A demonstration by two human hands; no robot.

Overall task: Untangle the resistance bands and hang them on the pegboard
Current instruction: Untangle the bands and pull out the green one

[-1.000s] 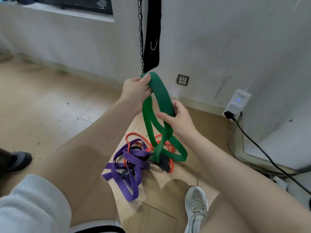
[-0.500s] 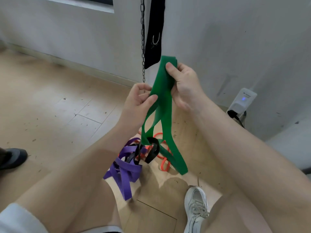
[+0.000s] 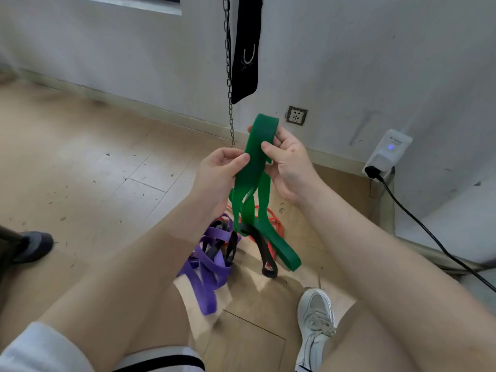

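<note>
A wide green resistance band (image 3: 255, 167) hangs folded between both hands above the wooden floor. My right hand (image 3: 288, 162) pinches its top fold with thumb and fingers. My left hand (image 3: 220, 175) pinches the band a little lower on its left edge. A black band (image 3: 264, 248) is looped through the green band's lower part and dangles from it. Under them, a purple band (image 3: 206, 267) lies in a tangle on the floor with a thin orange band (image 3: 273, 224) behind it. No pegboard is in view.
A metal chain (image 3: 228, 73) and a black strap (image 3: 247, 49) hang down the white wall just behind the hands. A wall socket (image 3: 296, 116) and a plugged-in white device (image 3: 386, 154) with a black cable are at the right. My white shoe (image 3: 316, 320) stands below; a dark shoe (image 3: 32, 245) is at the left.
Both hands went from holding the green band apart to pinching it close together near its top fold. The black band has lifted off the floor with it, and the view has tilted down.
</note>
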